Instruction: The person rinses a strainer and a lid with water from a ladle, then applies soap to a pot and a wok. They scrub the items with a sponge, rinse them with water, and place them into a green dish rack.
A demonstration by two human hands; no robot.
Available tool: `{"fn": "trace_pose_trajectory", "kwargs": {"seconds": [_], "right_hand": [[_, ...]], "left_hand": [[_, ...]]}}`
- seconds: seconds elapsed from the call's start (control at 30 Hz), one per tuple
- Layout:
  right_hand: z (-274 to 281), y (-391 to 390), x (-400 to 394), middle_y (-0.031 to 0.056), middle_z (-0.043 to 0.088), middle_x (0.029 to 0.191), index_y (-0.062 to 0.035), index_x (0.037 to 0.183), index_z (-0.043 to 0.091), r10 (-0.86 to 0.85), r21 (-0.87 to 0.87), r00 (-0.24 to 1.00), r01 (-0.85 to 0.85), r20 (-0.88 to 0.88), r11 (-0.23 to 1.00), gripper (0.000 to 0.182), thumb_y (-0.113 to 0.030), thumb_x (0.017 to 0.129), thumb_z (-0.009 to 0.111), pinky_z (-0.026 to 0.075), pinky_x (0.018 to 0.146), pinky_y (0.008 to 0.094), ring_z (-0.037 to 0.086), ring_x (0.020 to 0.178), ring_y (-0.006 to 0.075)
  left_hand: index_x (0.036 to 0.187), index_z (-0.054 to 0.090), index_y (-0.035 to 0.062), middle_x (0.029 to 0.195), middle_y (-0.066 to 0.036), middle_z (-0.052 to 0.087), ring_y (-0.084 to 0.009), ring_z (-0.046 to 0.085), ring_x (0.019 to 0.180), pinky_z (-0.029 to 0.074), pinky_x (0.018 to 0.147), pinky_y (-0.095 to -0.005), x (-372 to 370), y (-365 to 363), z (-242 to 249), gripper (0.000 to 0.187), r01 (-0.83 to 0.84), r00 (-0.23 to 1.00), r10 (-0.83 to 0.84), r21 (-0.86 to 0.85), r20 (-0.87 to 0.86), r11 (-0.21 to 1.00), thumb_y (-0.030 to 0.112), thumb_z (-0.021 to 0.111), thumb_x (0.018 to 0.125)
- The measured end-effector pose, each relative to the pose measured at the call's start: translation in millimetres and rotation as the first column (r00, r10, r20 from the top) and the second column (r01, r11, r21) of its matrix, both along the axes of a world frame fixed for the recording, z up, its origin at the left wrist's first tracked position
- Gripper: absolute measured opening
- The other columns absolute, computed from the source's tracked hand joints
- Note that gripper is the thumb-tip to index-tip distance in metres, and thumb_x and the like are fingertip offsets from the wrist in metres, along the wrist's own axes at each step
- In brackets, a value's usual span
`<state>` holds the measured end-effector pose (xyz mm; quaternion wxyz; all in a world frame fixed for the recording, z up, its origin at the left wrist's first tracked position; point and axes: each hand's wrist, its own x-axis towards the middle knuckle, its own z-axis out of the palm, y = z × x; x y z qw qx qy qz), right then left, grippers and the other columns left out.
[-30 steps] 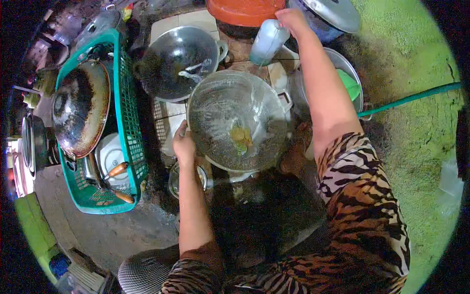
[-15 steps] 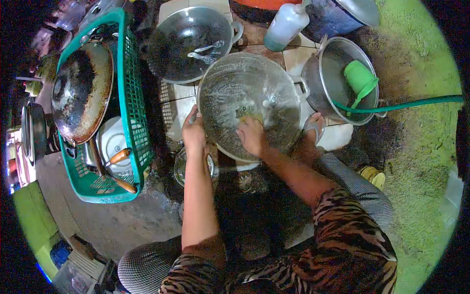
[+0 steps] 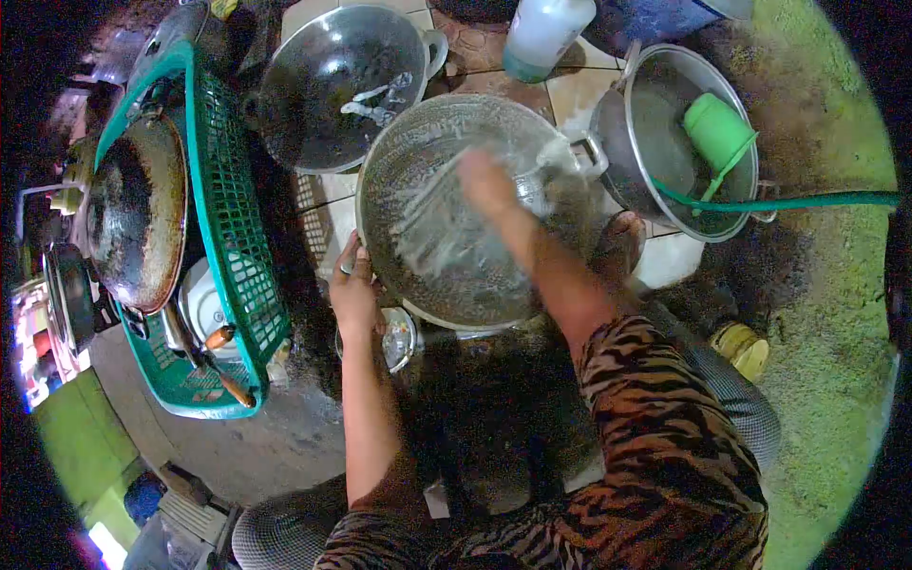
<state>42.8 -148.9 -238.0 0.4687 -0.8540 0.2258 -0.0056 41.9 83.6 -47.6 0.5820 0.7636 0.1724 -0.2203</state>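
A large metal wok [image 3: 418,285] with a loop handle on its right stands in front of me, its inside streaked with suds. My left hand [image 3: 355,296], a ring on one finger, grips the near left rim, its thumb and fingers closed about the edge. Inside the wok, my right hand [image 3: 489,185] is over the upper middle, smeared by motion. The yellowish sponge seen under it half a second ago is hidden now and lies nowhere else in the wok. Behind to the left is a second wok [image 3: 313,76] holding soapy spoon-like utensils [image 3: 378,100].
A metal pot [image 3: 655,180] at right holds a green dipper [image 3: 719,133] and the end of a green hose [image 3: 807,201]. A bottle [image 3: 548,38] stands behind. On the left, a teal basket [image 3: 223,180] holds a blackened pan [image 3: 142,218] and other cookware. A glass lid [image 3: 399,337] lies below the wok.
My right hand has swept up from the wok's lower middle toward its upper middle, and suds have spread. My left hand stays on the rim. The whole view has shifted a little.
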Motion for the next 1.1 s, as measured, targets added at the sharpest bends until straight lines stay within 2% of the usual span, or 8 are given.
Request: {"fn": "trace_pose_trajectory", "kwargs": {"seconds": [0.3, 0.4, 0.47, 0.53, 0.63, 0.8, 0.9, 1.1], "right_hand": [[-2, 30, -31, 0.0186, 0.047, 0.106, -0.003, 0.1, 0.05, 0.474, -0.463, 0.831, -0.556, -0.293, 0.69, 0.024, -0.023, 0.09, 0.042, 0.042, 0.082, 0.0455, 0.048, 0.101, 0.0354], [22, -3, -38, 0.0182, 0.049, 0.103, -0.0018, 0.1, 0.051, 0.026, -0.58, 0.993, -0.087, -0.112, 0.81, 0.024, -0.022, 0.087, 0.048, 0.044, 0.08, 0.0443, 0.049, 0.098, 0.0343], [5, 35, -28, 0.0191, 0.05, 0.097, -0.0019, 0.099, 0.051, -0.489, -0.47, 0.847, 0.525, 0.208, 0.71, 0.024, -0.02, 0.083, 0.053, 0.042, 0.08, 0.0438, 0.049, 0.093, 0.0346], [24, 99, -29, 0.0218, 0.051, 0.097, -0.0012, 0.097, 0.052, -0.285, 0.222, 0.953, 0.301, -0.101, 0.927, 0.025, -0.021, 0.083, 0.055, 0.041, 0.082, 0.0426, 0.048, 0.094, 0.0355], [29, 160, -52, 0.0163, 0.053, 0.086, -0.0063, 0.078, 0.057, -0.264, -0.047, 0.91, 0.294, 0.318, 0.955, 0.016, -0.022, 0.077, 0.059, 0.039, 0.076, 0.0459, 0.049, 0.085, 0.0345], [1, 37, -89, 0.015, 0.055, 0.089, -0.0062, 0.077, 0.059, 0.005, -0.728, 0.967, -0.195, -0.254, 0.657, 0.014, -0.019, 0.076, 0.056, 0.041, 0.07, 0.0495, 0.05, 0.086, 0.0362], [-14, 125, -73, 0.0143, 0.054, 0.085, -0.0058, 0.081, 0.056, -0.383, 0.043, 0.912, 0.381, 0.15, 0.924, 0.011, -0.016, 0.078, 0.053, 0.041, 0.072, 0.0455, 0.05, 0.084, 0.0326], [29, 32, -176, 0.0106, 0.053, 0.079, -0.0077, 0.078, 0.056, 0.556, -0.517, 0.82, -0.538, -0.137, 0.666, 0.01, -0.017, 0.081, 0.052, 0.042, 0.067, 0.0406, 0.05, 0.074, 0.025]], "left_hand": [[0.122, 0.052, 0.0063, 0.097, -0.007, 0.061, -0.0108, 0.053, 0.079, 0.044, 0.07, -0.024, -9, 6, -17, 0.033, 0.097, 0.978, -0.11, 0.081, 0.175, 0.992, 0.013, 0.051, 0.09], [0.123, 0.051, 0.0061, 0.091, -0.005, 0.061, -0.0068, 0.047, 0.066, 0.041, 0.06, -0.0219, -14, 7, -17, 0.034, 0.092, 0.977, -0.101, 0.056, 0.189, 0.994, 0.014, 0.052, 0.09], [0.123, 0.051, 0.0064, 0.089, -0.004, 0.061, -0.0058, 0.043, 0.062, 0.039, 0.056, -0.0219, -20, 3, -22, 0.035, 0.056, 0.971, -0.057, 0.009, 0.233, 0.998, 0.014, 0.052, 0.09], [0.123, 0.051, 0.0067, 0.087, -0.003, 0.06, -0.0049, 0.04, 0.058, 0.037, 0.052, -0.0219, -28, 4, -24, 0.035, 0.045, 0.963, -0.036, -0.024, 0.267, 0.999, 0.015, 0.053, 0.09], [0.123, 0.051, 0.0072, 0.086, -0.004, 0.06, -0.0048, 0.04, 0.058, 0.036, 0.051, -0.0221, -35, 8, -29, 0.034, 0.029, 0.958, -0.029, 0.005, 0.284, 1.0, 0.014, 0.051, 0.09], [0.121, 0.052, 0.0053, 0.102, -0.011, 0.061, -0.0149, 0.055, 0.089, 0.043, 0.082, -0.0281, -55, 14, -46, 0.034, 0.018, 0.906, -0.039, 0.053, 0.422, 0.998, 0.018, 0.052, 0.09], [0.12, 0.053, 0.0046, 0.107, -0.013, 0.059, -0.017, 0.055, 0.092, 0.042, 0.083, -0.0284, -59, 17, -58, 0.033, 0.01, 0.918, -0.021, 0.029, 0.397, 1.0, 0.018, 0.051, 0.09], [0.118, 0.055, 0.004, 0.111, -0.015, 0.058, -0.0192, 0.055, 0.097, 0.041, 0.085, -0.0289, -57, 9, -27, 0.034, 0.002, 0.922, -0.059, 0.148, 0.384, 0.989, 0.023, 0.05, 0.091]]}}
